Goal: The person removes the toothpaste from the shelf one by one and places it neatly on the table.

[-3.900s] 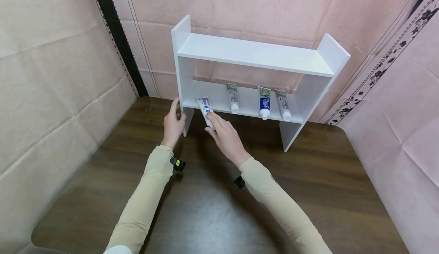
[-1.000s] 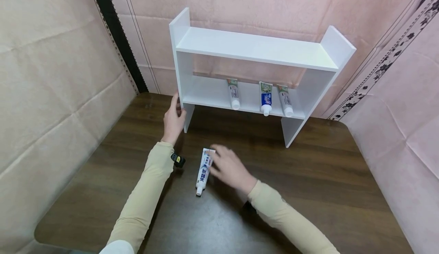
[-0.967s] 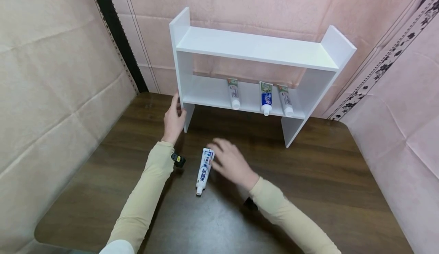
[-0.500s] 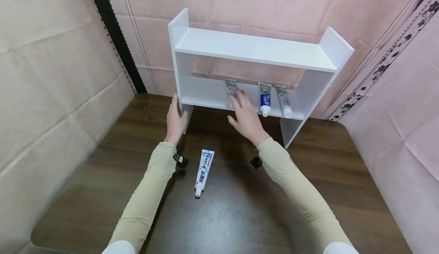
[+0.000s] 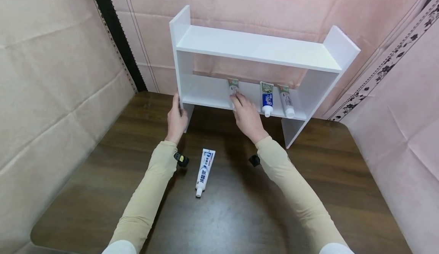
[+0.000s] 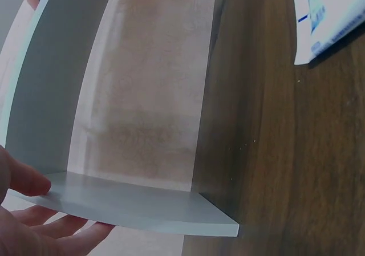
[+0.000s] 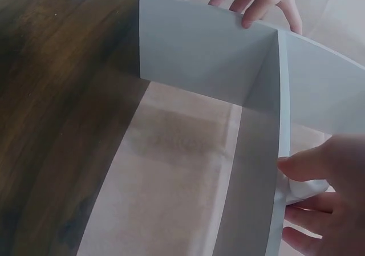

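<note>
A white two-tier shelf (image 5: 253, 48) stands at the back of the table. My left hand (image 5: 176, 122) grips its left side panel (image 6: 131, 207), thumb on the inner face and the other fingers outside. On the lower board, my right hand (image 5: 249, 119) holds a green-and-white toothpaste tube (image 5: 233, 83) near its cap end, which the fingers mostly hide. In the right wrist view the thumb and fingers sit either side of the white cap (image 7: 308, 187), right at the board's front edge. A white-and-blue toothpaste tube (image 5: 204, 170) lies on the table between my forearms, cap toward me.
Further right on the lower board lie a blue-and-green toothpaste tube (image 5: 266, 98) and a green-and-white one (image 5: 286, 101), caps at the front edge. Pink cloth (image 5: 257, 2) hangs behind the shelf. The brown wooden table (image 5: 219, 219) extends in front.
The white-and-blue tube came off the shelf onto the table, and my right hand let it go. That hand then moved up and right to the leftmost tube. My left hand stays at the panel.
</note>
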`<state>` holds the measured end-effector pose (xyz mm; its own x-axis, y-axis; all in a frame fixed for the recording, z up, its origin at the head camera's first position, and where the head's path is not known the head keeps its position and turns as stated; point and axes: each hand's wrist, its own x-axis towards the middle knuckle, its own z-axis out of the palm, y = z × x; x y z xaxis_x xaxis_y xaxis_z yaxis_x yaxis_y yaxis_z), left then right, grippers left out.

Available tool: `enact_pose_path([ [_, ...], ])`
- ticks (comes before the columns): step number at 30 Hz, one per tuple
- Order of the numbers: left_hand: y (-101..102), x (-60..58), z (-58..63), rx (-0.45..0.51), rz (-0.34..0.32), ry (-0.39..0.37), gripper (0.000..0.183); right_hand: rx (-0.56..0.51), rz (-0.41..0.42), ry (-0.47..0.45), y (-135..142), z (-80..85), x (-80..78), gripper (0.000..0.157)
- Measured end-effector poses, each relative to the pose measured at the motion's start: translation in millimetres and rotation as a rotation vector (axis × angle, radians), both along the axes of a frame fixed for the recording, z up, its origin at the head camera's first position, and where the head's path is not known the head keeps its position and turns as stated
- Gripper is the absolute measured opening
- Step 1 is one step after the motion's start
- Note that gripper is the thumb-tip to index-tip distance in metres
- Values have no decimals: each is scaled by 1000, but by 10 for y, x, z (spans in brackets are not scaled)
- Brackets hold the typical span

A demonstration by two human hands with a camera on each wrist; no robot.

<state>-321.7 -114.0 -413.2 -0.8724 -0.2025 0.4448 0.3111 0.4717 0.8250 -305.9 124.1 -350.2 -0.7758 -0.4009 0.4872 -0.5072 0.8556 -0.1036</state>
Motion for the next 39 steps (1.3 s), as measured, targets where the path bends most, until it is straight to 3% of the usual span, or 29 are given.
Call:
enact_pose_path([
  [8,-7,0,-13,-30,12,-12,74,-20,12,101,19,-50,134,48],
  [17,6,-8,3,-54,20,-9,76,39,-1,187,34,-73,395,46],
  [31,-2,16,-10,-30,-7,-20,73,80,14,201,165,-97,833,45],
  [34,-5,15,1,-23,-5,-14,74,24,32,190,213,-90,951,44],
  [39,-3,16,22,-16,-6,-14,76,-176,76,163,301,-76,1119,45],
])
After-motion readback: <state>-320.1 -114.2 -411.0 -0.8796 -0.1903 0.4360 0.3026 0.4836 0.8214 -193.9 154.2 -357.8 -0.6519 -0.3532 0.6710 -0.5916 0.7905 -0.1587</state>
